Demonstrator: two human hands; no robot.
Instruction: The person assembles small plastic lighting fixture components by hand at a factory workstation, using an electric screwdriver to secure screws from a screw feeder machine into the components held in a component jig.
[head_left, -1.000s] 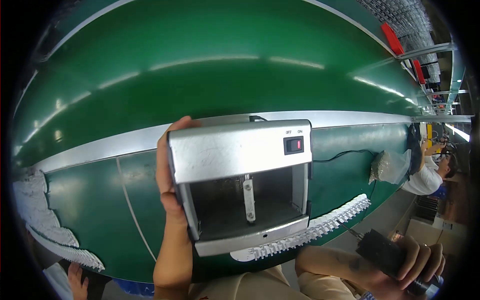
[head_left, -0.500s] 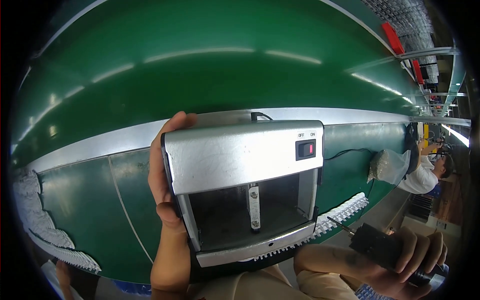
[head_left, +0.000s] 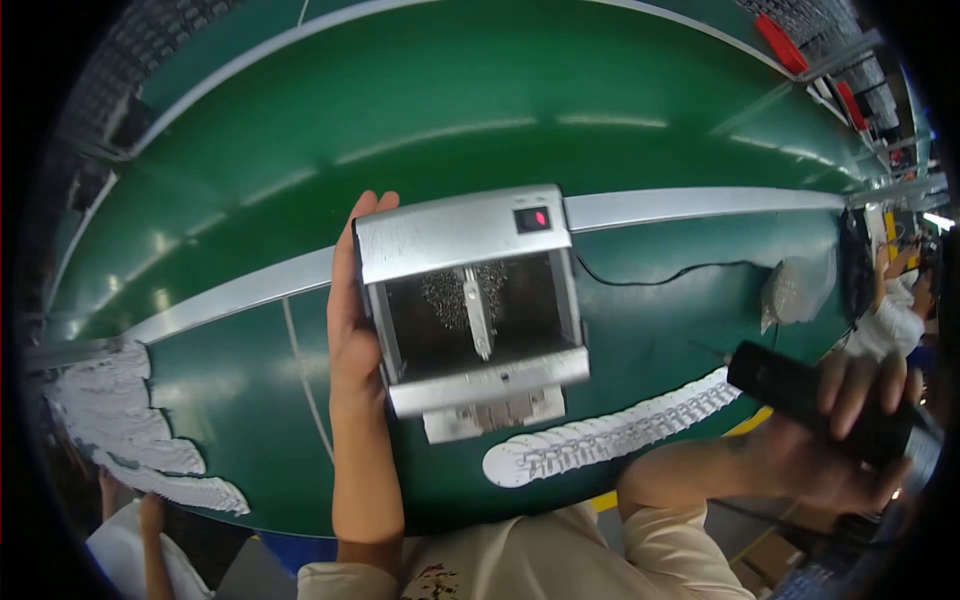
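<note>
A green table (head_left: 660,330) runs across the near side, a thin pale seam (head_left: 306,370) crossing it at left. A pale metal strip (head_left: 700,207) parts it from a glossy green surface (head_left: 500,80) on the far side, streaked with reflected light. Metal framing (head_left: 845,55) stands at far right, and a bright lamp (head_left: 938,220) shows at the right edge. Past the table's near edge, a yellow stripe (head_left: 605,501) marks the grey floor (head_left: 235,580).

Nothing legible: the 2 small marks (head_left: 541,199) above the switch (head_left: 533,219) on the box (head_left: 445,246) are too blurred to read, and the print (head_left: 436,581) on the shirt (head_left: 525,562) shows only as dark blotches
</note>
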